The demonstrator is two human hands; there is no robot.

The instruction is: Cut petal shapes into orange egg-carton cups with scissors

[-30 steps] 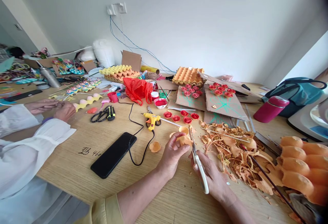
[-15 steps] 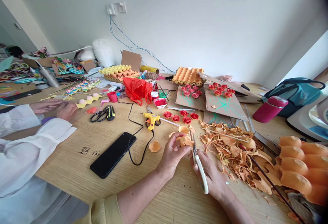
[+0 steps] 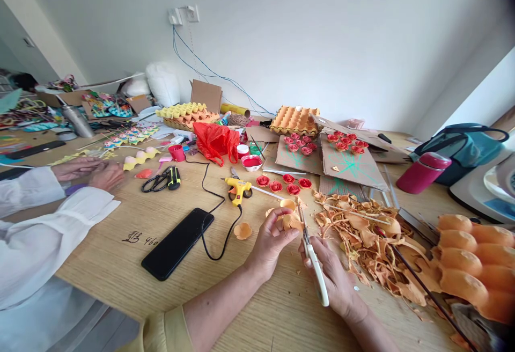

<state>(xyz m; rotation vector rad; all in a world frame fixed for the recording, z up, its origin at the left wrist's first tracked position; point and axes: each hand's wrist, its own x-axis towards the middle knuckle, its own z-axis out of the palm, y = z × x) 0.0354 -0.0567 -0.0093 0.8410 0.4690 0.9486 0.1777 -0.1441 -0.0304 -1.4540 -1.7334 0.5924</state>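
Observation:
Between thumb and fingers, my left hand (image 3: 269, 242) holds an orange egg-carton cup (image 3: 290, 222) with a cut edge. My right hand (image 3: 332, 271) grips white-handled scissors (image 3: 317, 274), their blades pointing up at the cup's right side. Just behind the cup sits another pale orange cup (image 3: 287, 204). A cut orange petal piece (image 3: 242, 231) lies flat on the table to the left of my left hand. Several red paper roses (image 3: 293, 188) stand beyond my hands. To the right is a heap of orange scraps (image 3: 366, 234).
A yellow glue gun (image 3: 238, 188) and a black phone (image 3: 177, 243) lie left of my hands, with a cord between them. An orange egg carton (image 3: 462, 261) and a pink bottle (image 3: 424, 172) are at right. At left, another person's hands (image 3: 107, 175) work near a yellow strip.
The other person's hands at the left have shifted slightly. My hands, the cup and the scissors are almost where they were.

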